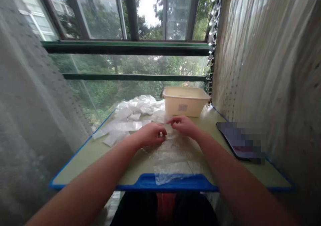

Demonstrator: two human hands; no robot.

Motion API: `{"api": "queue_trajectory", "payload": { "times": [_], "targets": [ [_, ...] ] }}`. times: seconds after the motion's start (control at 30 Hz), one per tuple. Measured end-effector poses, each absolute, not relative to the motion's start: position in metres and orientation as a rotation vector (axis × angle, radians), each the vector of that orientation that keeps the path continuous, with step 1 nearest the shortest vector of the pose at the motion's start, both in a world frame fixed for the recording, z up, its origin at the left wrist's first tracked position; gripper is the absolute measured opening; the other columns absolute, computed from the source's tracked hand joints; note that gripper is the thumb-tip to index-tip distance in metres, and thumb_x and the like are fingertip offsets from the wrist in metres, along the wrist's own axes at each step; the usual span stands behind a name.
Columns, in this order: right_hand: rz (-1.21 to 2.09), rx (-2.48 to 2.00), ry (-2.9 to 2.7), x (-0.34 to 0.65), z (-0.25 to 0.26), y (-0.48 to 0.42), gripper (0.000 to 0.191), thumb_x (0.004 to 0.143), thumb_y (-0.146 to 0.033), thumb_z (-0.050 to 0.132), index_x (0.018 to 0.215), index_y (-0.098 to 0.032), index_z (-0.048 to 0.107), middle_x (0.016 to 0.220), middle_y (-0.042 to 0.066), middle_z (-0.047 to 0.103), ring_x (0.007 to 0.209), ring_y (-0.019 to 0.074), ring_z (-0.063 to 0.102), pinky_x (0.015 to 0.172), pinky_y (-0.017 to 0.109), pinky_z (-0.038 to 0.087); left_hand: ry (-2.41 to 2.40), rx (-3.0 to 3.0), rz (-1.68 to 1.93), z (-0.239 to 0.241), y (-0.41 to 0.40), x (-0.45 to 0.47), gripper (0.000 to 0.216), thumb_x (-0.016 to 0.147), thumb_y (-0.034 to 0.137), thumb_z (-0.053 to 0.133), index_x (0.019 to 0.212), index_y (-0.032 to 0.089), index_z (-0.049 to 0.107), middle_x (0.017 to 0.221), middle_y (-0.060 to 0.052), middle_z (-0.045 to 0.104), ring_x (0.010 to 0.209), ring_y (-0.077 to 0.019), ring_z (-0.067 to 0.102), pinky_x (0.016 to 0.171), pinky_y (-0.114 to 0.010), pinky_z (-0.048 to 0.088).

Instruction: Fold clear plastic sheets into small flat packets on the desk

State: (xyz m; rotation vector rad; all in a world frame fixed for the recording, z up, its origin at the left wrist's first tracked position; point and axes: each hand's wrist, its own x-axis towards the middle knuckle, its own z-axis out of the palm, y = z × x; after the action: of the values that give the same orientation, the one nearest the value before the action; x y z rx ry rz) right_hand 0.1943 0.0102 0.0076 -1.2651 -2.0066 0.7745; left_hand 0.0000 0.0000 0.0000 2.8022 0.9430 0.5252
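1. One clear, wrinkled plastic sheet [175, 155] lies on the table [82, 165], overlapping its blue edge.
2. My left hand [152, 134] and right hand [184, 125] have curled fingers; I can't tell whether either grips it.
3. One cream tub [173, 105] stands beyond.

In front of you, the pale green tabletop with blue edging [82, 162] gives a hand room to pass along its near left side. Farther back there, flat, whitish translucent plastic pieces [116, 127] and a crumpled heap of clear plastic [142, 103] stand in the way. Beyond your right hand [184, 125], a cream rectangular plastic tub [185, 102] blocks the far edge. A thin clear plastic sheet [173, 155] covers the middle. To your right, a narrow passage runs between your forearm [223, 162] and a dark, flat rectangular device [238, 140].
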Motion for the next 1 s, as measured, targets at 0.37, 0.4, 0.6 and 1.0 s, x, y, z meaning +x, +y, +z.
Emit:
{"api": "queue_trajectory", "payload": {
  "times": [0.37,0.4,0.6,1.0],
  "targets": [
    [0.731,-1.064,-2.252,0.209,0.016,0.008,0.023,0.065,-0.014,0.059,0.082,-0.021,0.072,0.089,0.002,0.059,0.081,0.0149,0.056,0.076,0.025,0.041,1.223,2.674,0.755,0.003,0.000,-0.003,0.019,0.071,0.018,0.051,0.078,0.019,0.068,0.072,-0.001,0.066,0.062,-0.0122,0.056,0.061,-0.021,0.042],
    [0.706,-1.069,-2.290,0.209,0.016,0.007,0.021,0.066,-0.016,0.060,0.082,-0.021,0.072,0.088,0.002,0.060,0.081,0.0151,0.055,0.077,0.025,0.041,1.255,2.658,0.804,0.004,0.000,-0.004,0.020,0.070,0.017,0.050,0.078,0.018,0.068,0.073,-0.001,0.066,0.062,-0.0124,0.056,0.061,-0.022,0.042],
    [0.523,-1.112,-2.450,0.200,0.012,-0.006,0.013,0.067,-0.029,0.066,0.077,-0.023,0.073,0.085,0.003,0.062,0.086,0.0176,0.053,0.083,0.030,0.037,1.250,2.674,0.828,0.003,0.000,-0.006,0.023,0.070,0.015,0.048,0.079,0.018,0.068,0.079,-0.002,0.066,0.067,-0.0137,0.057,0.066,-0.024,0.045],
    [0.909,-1.016,-2.353,0.211,0.027,-0.013,0.025,0.069,-0.019,0.054,0.087,-0.020,0.071,0.089,0.003,0.064,0.081,0.0161,0.057,0.076,0.026,0.043,0.842,2.859,0.574,0.004,-0.001,0.000,0.037,0.075,0.013,0.044,0.105,0.021,0.063,0.112,-0.002,0.062,0.105,-0.0186,0.051,0.096,-0.032,0.036]
  ]
}}
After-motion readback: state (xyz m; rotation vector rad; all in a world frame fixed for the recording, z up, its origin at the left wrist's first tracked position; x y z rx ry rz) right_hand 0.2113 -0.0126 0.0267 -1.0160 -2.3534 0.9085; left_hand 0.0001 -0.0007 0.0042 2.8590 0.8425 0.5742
